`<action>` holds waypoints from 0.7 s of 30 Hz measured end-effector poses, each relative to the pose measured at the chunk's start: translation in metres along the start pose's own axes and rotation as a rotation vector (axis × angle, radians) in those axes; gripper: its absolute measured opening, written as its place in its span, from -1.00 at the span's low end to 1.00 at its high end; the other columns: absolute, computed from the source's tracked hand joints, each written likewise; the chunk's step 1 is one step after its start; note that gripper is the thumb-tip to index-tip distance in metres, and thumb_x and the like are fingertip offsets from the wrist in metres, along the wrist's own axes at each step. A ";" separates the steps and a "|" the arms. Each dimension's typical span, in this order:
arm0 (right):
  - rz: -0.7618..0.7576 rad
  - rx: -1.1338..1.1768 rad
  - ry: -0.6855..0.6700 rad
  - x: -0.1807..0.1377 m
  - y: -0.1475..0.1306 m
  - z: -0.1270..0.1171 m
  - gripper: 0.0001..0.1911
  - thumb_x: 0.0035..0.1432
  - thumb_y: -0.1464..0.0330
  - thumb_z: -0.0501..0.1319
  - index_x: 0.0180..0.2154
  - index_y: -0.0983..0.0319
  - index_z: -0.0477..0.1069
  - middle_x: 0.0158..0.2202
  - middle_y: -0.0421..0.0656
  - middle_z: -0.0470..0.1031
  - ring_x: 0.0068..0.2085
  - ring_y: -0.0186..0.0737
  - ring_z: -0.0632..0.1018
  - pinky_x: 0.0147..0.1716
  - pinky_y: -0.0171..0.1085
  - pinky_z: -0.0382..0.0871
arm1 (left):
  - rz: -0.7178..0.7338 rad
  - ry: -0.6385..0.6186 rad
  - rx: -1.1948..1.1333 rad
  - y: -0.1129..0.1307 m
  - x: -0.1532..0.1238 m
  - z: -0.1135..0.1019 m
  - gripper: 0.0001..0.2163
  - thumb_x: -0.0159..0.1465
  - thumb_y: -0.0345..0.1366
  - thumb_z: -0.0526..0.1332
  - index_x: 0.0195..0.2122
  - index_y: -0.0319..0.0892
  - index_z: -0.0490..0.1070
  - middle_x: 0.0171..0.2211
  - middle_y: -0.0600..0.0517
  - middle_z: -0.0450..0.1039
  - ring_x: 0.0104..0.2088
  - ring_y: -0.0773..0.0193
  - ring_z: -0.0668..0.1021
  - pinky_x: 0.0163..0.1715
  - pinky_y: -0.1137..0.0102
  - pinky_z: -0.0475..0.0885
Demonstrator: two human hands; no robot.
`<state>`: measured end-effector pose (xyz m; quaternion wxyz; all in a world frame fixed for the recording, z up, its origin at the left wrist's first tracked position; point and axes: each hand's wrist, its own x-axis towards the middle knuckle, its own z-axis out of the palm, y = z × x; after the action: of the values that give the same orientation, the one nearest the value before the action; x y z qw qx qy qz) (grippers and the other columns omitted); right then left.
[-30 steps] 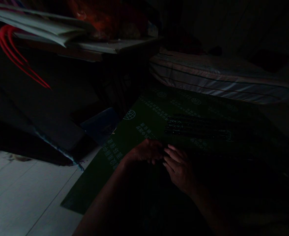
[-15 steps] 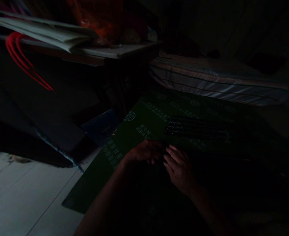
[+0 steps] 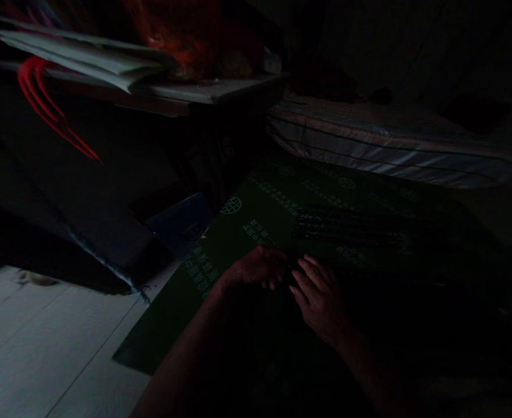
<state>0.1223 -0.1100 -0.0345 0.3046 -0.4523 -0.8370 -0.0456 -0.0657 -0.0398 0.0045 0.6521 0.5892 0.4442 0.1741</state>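
Note:
The scene is very dark. My left hand point(image 3: 259, 268) and my right hand point(image 3: 319, 296) meet low over a green printed sheet point(image 3: 221, 244) spread on the floor. The left hand's fingers are curled, closed on something too dark to make out. The right hand's fingers are bent together, their tips touching the left hand. Just beyond the hands, several thin dark rods point(image 3: 347, 229) lie side by side on the sheet.
A striped mattress point(image 3: 382, 142) lies at the back right. A low table point(image 3: 186, 93) at upper left carries stacked papers point(image 3: 77, 55) and red cords point(image 3: 51, 113). A blue object point(image 3: 181, 220) sits by the sheet's left edge. Pale floorboards point(image 3: 42, 342) show at lower left.
Both hands have stayed together over the sheet with only slight finger shifts. The view has drifted a little.

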 end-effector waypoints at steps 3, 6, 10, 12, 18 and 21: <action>-0.006 -0.013 -0.018 0.001 -0.001 -0.002 -0.77 0.21 0.39 0.10 -0.11 0.25 0.42 0.04 0.05 0.39 0.14 0.01 0.30 0.04 0.04 0.25 | 0.016 0.011 -0.001 0.000 0.000 0.001 -0.63 0.05 -0.30 0.22 -0.11 -0.31 0.34 -0.56 0.11 0.45 -0.65 0.40 0.46 -0.65 0.51 0.30; -0.014 -0.029 -0.067 0.003 -0.004 -0.003 -0.81 0.20 0.37 0.12 -0.17 0.23 0.44 0.04 0.04 0.38 0.16 0.04 0.27 0.04 0.07 0.24 | 0.028 0.008 -0.006 -0.004 0.001 0.001 -0.64 0.05 -0.28 0.23 -0.11 -0.29 0.34 -0.57 0.12 0.45 -0.65 0.40 0.45 -0.66 0.51 0.29; -0.011 -0.037 -0.058 0.003 -0.006 -0.002 -0.82 0.20 0.35 0.12 -0.18 0.23 0.43 0.04 0.05 0.37 0.16 0.04 0.27 0.03 0.08 0.25 | 0.021 -0.015 -0.001 -0.008 0.003 -0.002 -0.65 0.04 -0.26 0.25 -0.14 -0.28 0.36 -0.55 0.10 0.46 -0.64 0.39 0.46 -0.67 0.51 0.28; -0.004 -0.040 -0.025 0.002 -0.006 0.000 -0.79 0.20 0.35 0.12 -0.14 0.23 0.42 0.04 0.05 0.37 0.16 0.03 0.27 0.04 0.08 0.25 | 0.011 -0.016 -0.017 -0.009 0.004 -0.003 -0.63 0.03 -0.26 0.26 -0.13 -0.28 0.35 -0.55 0.11 0.46 -0.64 0.39 0.46 -0.68 0.51 0.27; -0.005 -0.046 -0.032 0.001 -0.008 0.003 -0.83 0.18 0.36 0.15 -0.18 0.22 0.43 0.05 0.06 0.36 0.16 0.06 0.28 0.03 0.09 0.26 | 0.027 -0.002 -0.005 -0.006 0.001 -0.003 -0.64 0.01 -0.24 0.26 -0.17 -0.28 0.37 -0.58 0.11 0.44 -0.66 0.40 0.44 -0.69 0.53 0.27; 0.006 -0.044 -0.015 0.002 -0.009 0.003 -0.82 0.17 0.37 0.17 -0.16 0.23 0.42 0.04 0.05 0.37 0.16 0.05 0.28 0.03 0.08 0.27 | 0.020 -0.007 0.032 -0.004 0.001 -0.003 -0.68 0.02 -0.24 0.25 -0.21 -0.28 0.40 -0.57 0.11 0.44 -0.65 0.41 0.45 -0.69 0.54 0.28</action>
<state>0.1133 -0.1131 -0.0338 0.2885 -0.4618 -0.8366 -0.0597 -0.0687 -0.0382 0.0006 0.6425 0.6045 0.4385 0.1716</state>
